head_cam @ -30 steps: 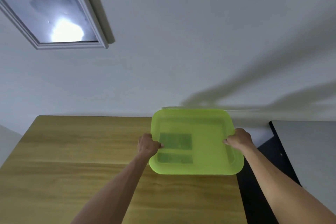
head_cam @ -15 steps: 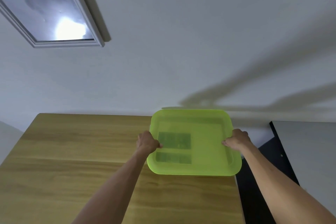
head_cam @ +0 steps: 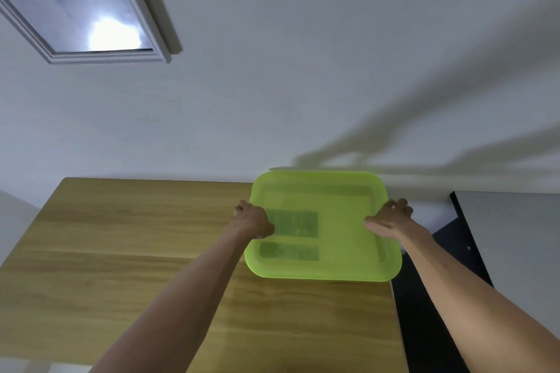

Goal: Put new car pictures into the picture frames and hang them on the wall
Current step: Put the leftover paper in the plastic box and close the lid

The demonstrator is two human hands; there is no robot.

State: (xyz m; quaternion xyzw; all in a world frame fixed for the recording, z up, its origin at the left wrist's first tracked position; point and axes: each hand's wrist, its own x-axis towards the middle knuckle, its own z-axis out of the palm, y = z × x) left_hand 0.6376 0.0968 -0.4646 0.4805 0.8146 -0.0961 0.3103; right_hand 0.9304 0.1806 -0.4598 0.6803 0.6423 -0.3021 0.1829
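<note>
Against a white wall, a framed picture [head_cam: 78, 3] hangs above a wooden table [head_cam: 127, 251] where left hand [head_cam: 253, 219] and right hand [head_cam: 389, 218] grip a green tray [head_cam: 342, 230] by its sides; keeping it level should stop it tipping

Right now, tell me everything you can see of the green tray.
The green tray is translucent lime plastic by the look of it, rectangular with rounded corners and a raised rim. Two dark rectangles show through its left half. It sits at the wooden table's far right corner, near the wall. The left hand grips its left edge, the right hand its right edge.
</note>
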